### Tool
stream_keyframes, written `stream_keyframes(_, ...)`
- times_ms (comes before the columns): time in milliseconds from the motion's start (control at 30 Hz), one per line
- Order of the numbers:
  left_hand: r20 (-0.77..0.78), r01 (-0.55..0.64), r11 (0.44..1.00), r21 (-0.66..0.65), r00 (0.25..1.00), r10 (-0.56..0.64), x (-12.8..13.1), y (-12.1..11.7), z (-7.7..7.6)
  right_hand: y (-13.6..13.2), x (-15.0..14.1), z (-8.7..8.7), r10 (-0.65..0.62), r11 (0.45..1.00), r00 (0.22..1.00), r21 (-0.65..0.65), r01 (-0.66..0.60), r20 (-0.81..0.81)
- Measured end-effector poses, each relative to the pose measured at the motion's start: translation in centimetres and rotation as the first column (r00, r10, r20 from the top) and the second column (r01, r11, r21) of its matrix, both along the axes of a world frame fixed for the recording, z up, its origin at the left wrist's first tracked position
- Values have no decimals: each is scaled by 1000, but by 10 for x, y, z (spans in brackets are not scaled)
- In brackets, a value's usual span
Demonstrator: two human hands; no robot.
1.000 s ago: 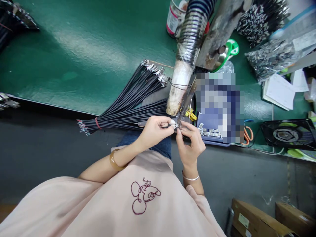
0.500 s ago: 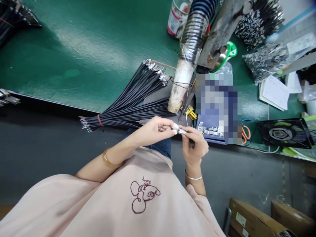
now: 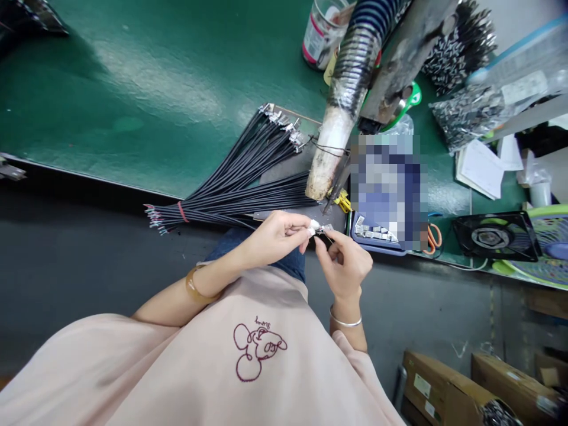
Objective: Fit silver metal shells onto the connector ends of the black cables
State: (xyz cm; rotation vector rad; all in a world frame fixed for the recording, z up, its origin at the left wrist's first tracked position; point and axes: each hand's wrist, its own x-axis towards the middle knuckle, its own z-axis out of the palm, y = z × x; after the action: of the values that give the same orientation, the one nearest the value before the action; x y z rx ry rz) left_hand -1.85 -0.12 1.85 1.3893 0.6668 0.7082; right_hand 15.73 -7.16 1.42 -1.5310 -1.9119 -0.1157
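Observation:
My left hand (image 3: 275,236) and my right hand (image 3: 344,266) meet just in front of the bench edge, above my lap. Both pinch a small metal connector (image 3: 323,228) on the end of a black wire; fingertips of the two hands nearly touch. A fan of black wires (image 3: 239,177) with metal ends lies on the green bench (image 3: 133,89) just left of my hands, tied with a red band near the edge. A small tray of metal clips (image 3: 375,234) sits right of my hands.
A wrapped hose with a white nozzle (image 3: 331,148) hangs down over the bench behind my hands. Orange scissors (image 3: 432,236), a black fan (image 3: 492,236), papers and bags of metal parts (image 3: 470,112) lie to the right. A jar (image 3: 322,29) stands at the back. Cardboard boxes (image 3: 444,384) sit on the floor.
My hands stay together on the connector; the right fingers have shifted slightly around it. The view has drifted a little to the right.

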Motion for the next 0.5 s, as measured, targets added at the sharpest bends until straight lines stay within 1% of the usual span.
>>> stream_keyframes(33,4,5,1000,1,1000,-5,0,-1,0,1,-2,-1,8,1000,1000,-6,-8,-7)
stream_keyframes(67,0,10,1000,2,1000,-10,1,-1,-1,3,-3,-1,5,1000,999,-31,-7,-48)
stream_keyframes(133,-24,5,1000,7,1000,-5,2,-3,-4,5,-3,-1,-15,987,976,-161,-20,-216)
stream_keyframes(200,-24,-19,1000,-7,1000,19,4,-4,-8,5,-1,1,-66,945,912,-318,-73,-405)
stream_keyframes(233,-9,-35,999,-22,999,34,5,-4,-10,4,0,2,-98,930,876,-357,-89,-471)
stream_keyframes(267,11,-50,998,-42,999,50,7,-4,-12,3,1,3,-127,929,850,-362,-79,-512)
stream_keyframes(300,28,-61,996,-65,998,63,8,-4,-14,2,3,3,-150,943,830,-331,-44,-538)
stream_keyframes(367,44,-86,991,-104,995,91,10,-2,-16,0,4,4,-169,979,792,-195,64,-587)
stream_keyframes(433,38,-117,984,-134,992,123,12,0,-17,-1,3,3,-161,986,760,-75,147,-630)
stream_keyframes(500,35,-141,976,-164,988,149,13,2,-16,0,2,0,-151,985,763,-29,171,-628)
